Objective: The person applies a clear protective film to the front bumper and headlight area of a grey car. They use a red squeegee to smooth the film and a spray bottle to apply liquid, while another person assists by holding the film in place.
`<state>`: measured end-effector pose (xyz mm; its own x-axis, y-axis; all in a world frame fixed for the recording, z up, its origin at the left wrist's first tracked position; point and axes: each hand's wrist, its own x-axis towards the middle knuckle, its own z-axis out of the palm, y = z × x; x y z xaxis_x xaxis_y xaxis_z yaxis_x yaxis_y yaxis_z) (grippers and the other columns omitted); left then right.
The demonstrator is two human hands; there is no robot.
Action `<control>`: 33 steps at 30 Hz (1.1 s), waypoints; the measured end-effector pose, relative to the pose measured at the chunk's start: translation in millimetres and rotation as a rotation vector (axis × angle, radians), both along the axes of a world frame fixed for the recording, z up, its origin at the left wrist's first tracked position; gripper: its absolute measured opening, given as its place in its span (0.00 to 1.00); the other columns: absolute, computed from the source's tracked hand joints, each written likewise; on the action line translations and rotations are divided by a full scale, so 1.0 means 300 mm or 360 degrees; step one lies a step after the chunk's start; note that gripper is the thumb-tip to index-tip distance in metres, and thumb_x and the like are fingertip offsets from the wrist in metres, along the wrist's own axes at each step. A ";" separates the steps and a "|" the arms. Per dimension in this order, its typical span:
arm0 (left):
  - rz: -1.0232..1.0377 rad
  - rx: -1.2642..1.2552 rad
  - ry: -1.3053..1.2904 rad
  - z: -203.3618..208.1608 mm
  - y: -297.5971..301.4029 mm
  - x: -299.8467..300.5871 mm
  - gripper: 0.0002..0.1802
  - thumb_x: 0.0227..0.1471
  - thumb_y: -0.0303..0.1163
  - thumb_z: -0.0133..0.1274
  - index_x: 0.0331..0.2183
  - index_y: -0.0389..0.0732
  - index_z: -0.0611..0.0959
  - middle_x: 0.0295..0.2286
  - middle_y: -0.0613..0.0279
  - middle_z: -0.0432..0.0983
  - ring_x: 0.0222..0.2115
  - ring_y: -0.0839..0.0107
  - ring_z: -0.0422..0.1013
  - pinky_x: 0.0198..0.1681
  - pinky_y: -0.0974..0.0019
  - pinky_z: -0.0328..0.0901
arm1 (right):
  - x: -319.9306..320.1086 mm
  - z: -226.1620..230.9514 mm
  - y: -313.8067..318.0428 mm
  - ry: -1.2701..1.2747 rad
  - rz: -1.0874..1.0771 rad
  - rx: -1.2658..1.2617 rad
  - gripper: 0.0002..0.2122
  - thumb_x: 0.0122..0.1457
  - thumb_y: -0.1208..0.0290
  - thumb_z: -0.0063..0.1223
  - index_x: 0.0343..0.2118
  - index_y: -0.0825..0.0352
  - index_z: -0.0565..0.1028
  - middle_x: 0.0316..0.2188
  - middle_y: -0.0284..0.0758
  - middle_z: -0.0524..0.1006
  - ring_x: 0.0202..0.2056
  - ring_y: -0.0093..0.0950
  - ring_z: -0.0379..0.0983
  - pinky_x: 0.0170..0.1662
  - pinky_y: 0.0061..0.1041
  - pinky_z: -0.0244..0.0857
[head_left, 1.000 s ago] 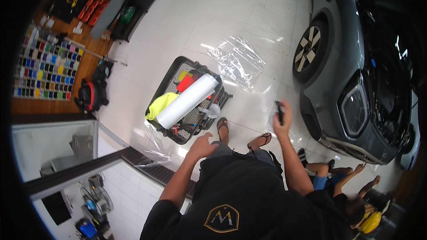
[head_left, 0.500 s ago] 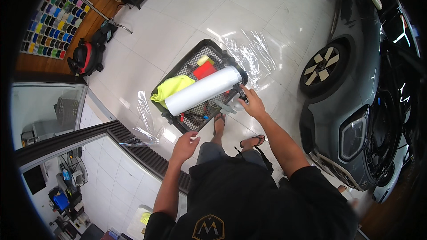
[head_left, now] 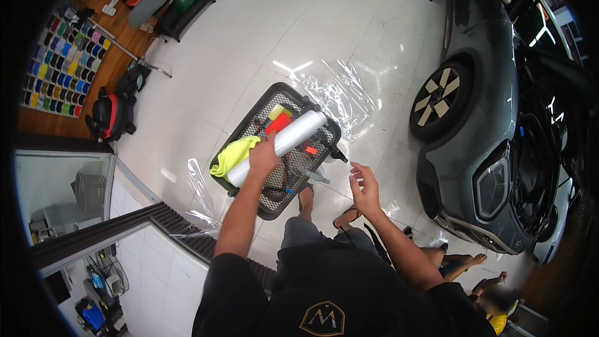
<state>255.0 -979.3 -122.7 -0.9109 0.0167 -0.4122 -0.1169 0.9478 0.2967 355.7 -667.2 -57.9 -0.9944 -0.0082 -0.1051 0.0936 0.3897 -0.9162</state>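
One hand, the left point(head_left: 264, 155), lay across the roll point(head_left: 281, 145) slanting up-right in the cart point(head_left: 274, 207), grip unclear; the right hand point(head_left: 364, 185) hovered open, empty.

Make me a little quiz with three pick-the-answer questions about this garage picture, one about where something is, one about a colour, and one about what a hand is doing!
1. Where does the white roll lie?
A. on the car's roof
B. across the black mesh cart
C. on the wooden wall

2. What colour is the cloth at the roll's end?
A. yellow-green
B. purple
C. brown

3. What is the right hand doing?
A. gripping the roll
B. holding a wheel
C. open in the air, holding nothing

Answers:
1 B, the roll rests over the cart's top.
2 A, the cloth is bright yellow-green.
3 C, its fingers are spread above the floor, while the left hand rests on the roll.
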 end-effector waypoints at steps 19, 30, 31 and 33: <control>0.0799 0.2098 0.0525 0.688 0.338 0.419 0.41 0.50 0.26 0.67 0.61 0.35 0.65 0.46 0.55 0.76 0.43 0.69 0.76 0.45 0.66 0.73 | -0.192 0.442 -0.176 0.0126 0.0110 -0.1015 0.29 0.59 0.69 0.63 0.62 0.69 0.64 0.53 0.42 0.74 0.53 0.30 0.71 0.57 0.31 0.66; 0.0848 0.2120 0.0199 0.553 0.782 0.605 0.23 0.68 0.39 0.47 0.60 0.41 0.69 0.50 0.59 0.74 0.47 0.71 0.72 0.45 0.67 0.69 | 0.139 0.632 0.588 0.0189 0.0004 -0.0806 0.22 0.73 0.55 0.39 0.55 0.72 0.72 0.45 0.37 0.79 0.48 0.27 0.74 0.53 0.29 0.67; 0.0788 0.2099 0.0340 0.566 0.800 0.598 0.21 0.68 0.37 0.46 0.58 0.39 0.71 0.50 0.60 0.73 0.48 0.72 0.71 0.47 0.67 0.69 | 0.151 0.671 0.652 0.0209 0.0080 -0.0589 0.22 0.72 0.56 0.39 0.53 0.72 0.73 0.42 0.39 0.80 0.47 0.29 0.75 0.52 0.30 0.67; 0.0530 0.2072 0.0818 0.609 0.825 0.583 0.21 0.67 0.36 0.47 0.58 0.37 0.72 0.50 0.59 0.73 0.49 0.72 0.70 0.48 0.68 0.67 | 0.169 0.742 0.775 0.0224 0.0221 -0.0139 0.21 0.72 0.58 0.40 0.49 0.74 0.75 0.37 0.44 0.81 0.43 0.33 0.77 0.49 0.32 0.68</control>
<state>429.9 -731.7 60.1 -0.9877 -0.1207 0.0995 0.1090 -0.0745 0.9913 406.3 -434.8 164.6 -0.9879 -0.1493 0.0415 -0.0865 0.3086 -0.9472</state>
